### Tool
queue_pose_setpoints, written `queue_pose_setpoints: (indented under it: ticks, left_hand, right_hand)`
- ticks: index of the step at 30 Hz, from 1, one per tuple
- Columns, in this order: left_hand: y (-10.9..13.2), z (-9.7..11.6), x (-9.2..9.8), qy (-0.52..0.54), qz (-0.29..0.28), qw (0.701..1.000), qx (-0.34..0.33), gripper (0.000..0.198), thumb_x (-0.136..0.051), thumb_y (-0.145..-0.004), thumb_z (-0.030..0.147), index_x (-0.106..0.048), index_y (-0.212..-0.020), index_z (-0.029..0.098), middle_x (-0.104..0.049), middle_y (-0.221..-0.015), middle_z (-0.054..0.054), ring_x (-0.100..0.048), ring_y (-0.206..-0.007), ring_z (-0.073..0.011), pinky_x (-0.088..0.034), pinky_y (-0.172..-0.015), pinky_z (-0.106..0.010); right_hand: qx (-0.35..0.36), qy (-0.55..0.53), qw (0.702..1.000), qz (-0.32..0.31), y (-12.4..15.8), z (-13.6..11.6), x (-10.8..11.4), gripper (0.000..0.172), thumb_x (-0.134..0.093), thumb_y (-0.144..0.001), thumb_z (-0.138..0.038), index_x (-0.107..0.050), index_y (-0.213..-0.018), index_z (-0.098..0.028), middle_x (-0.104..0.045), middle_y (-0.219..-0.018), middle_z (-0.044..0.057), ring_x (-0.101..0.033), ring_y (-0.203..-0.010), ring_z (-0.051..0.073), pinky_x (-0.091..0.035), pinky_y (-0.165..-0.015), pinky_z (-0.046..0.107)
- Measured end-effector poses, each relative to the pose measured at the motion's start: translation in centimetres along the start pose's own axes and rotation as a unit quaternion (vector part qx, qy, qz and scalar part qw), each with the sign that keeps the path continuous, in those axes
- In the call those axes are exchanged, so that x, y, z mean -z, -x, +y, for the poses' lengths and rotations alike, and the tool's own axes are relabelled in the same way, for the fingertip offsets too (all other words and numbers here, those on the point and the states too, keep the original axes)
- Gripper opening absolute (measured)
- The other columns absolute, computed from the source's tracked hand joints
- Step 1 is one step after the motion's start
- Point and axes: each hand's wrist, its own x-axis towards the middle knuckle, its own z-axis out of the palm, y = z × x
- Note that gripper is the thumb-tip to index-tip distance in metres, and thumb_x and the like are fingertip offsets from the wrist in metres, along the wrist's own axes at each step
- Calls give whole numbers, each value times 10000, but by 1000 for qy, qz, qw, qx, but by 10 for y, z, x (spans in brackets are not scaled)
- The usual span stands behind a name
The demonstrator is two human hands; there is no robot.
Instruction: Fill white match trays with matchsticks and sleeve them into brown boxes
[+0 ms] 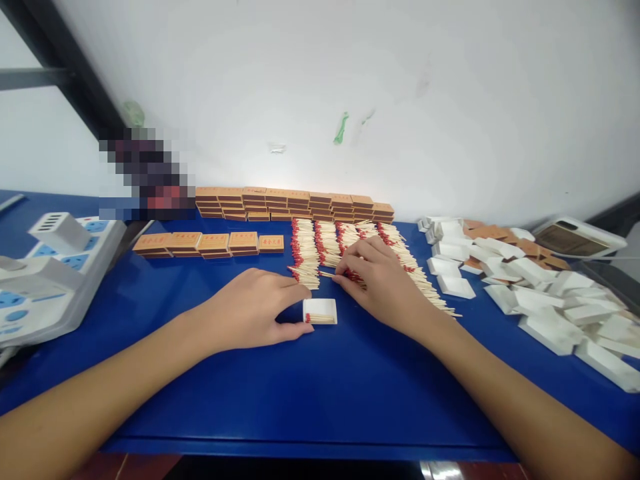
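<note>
left hand (250, 310) – grips left end of small white cardboard tray (320, 311) on blue desk (320, 393) | right hand (385, 283) – pinching red-tipped wooden matchsticks (305, 257) just beyond tray | tray long axis left-right, left hand nearer

A pixelated patch (147, 175) at the back of my bench (350, 400) hides whatever stands there. My right hand (385, 283) covers part of the matches (320, 247) (whether it pinches one, I cannot tell). The power strip (50, 273) runs off the left edge.

Open blue tabletop (320, 387) near; matches (306, 257), trays (550, 300) beyond
</note>
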Motion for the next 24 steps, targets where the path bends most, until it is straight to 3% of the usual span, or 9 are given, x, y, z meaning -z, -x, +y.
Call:
queue_pose_setpoints:
  ticks: [5,9,18,24]
  left_hand:
    - [-1,0,2,6,-13,1000,8,310,-686,-985,462,-742,-1136,197,-727,-857,20,-648,-702,-148,-376,-628,-304]
    - [-1,0,3,3,-15,1000,6,304,-689,-985,456,-741,-1133,196,-728,-857,16,-649,-703,-148,-375,-627,-301]
    - [-1,-1,1,-9,17,1000,-5,282,-690,-987,424,-736,-1154,202,-747,-863,15,-686,-727,-154,-409,-638,-294]
    - [1,-2,1,-13,52,999,-4,309,-715,-978,389,-719,-1239,223,-762,-875,17,-699,-720,-153,-426,-648,-287]
  right_hand:
    - [-9,42,997,-64,-3,-1,-4,132,-612,-1039,-241,-669,-936,-181,-666,-1067,135,-536,-1069,308,-486,-945,473]
    - [-4,57,996,-74,-3,0,-1,163,-566,-1062,-239,-671,-955,-175,-679,-1086,152,-546,-1082,312,-487,-954,479]
    - [27,-34,999,18,6,-13,24,122,-534,-1068,-195,-628,-990,-208,-692,-1092,130,-571,-1045,283,-496,-953,484]
    - [61,-67,996,26,10,-22,30,69,-568,-1061,-183,-607,-1019,-220,-688,-1069,106,-571,-1034,266,-498,-946,461]
